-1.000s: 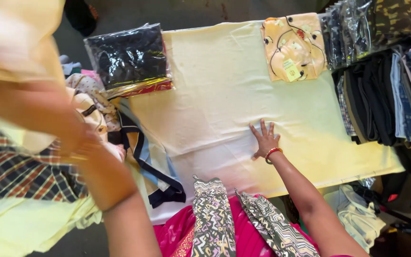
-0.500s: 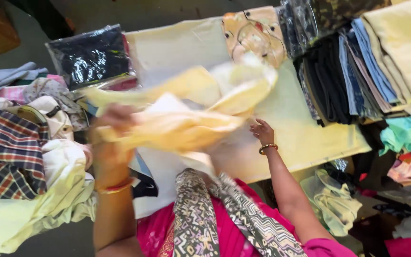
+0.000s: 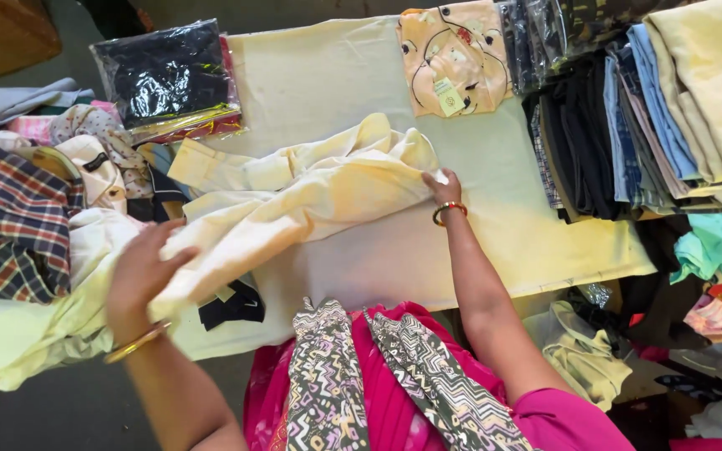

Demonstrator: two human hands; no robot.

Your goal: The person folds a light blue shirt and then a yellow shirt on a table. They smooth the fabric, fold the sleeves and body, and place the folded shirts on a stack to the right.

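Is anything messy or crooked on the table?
Yes. The cream shirt lies rumpled and slanted across the cream cloth, held by the left hand and right hand. The folded printed garment and dark stack look neat. Loose clothes pile at the left.

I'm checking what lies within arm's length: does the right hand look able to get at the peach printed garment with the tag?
Probably yes. The right hand rests on the cream shirt, and only bare table cloth lies between it and the peach printed garment.
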